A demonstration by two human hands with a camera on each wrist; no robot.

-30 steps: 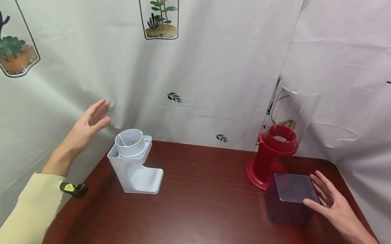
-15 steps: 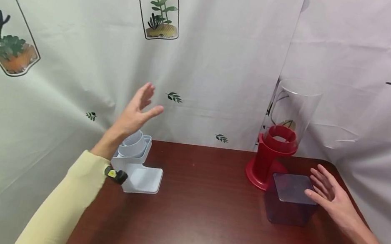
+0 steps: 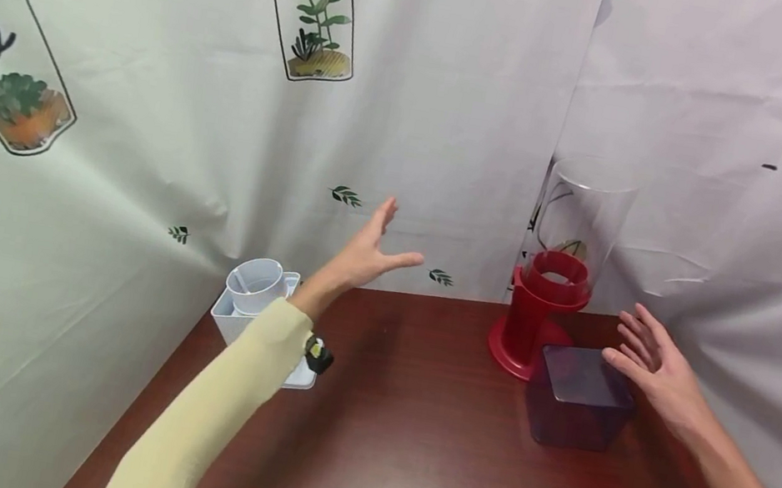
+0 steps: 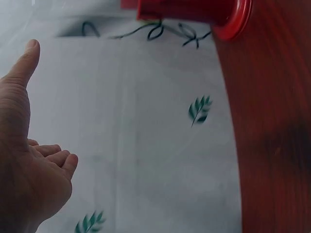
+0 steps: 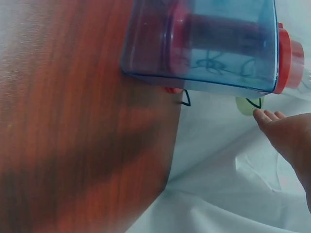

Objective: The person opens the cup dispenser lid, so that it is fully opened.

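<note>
My left hand [image 3: 363,255] hovers above the back of the table, its thumb spread from the fingers and nothing in its grasp. Just right of the dark translucent square container [image 3: 576,424], my right hand [image 3: 661,377] is raised with fingers loosely bent, holding nothing. Behind that container stands a red dispenser stand [image 3: 524,327] carrying a clear cylinder [image 3: 585,214]. A white holder [image 3: 227,322] with a round white cup [image 3: 254,283] sits at the left, partly hidden by my left forearm. In the right wrist view the container [image 5: 233,43] appears close, apart from my fingers.
The dark red wooden table [image 3: 421,451] ends at a pale fabric curtain [image 3: 440,116] printed with plants in bottles. The curtain also runs along the left and right sides.
My left hand has moved right, from beside the white holder past it towards the middle. My right hand has lifted slightly beside the container. The objects stay put.
</note>
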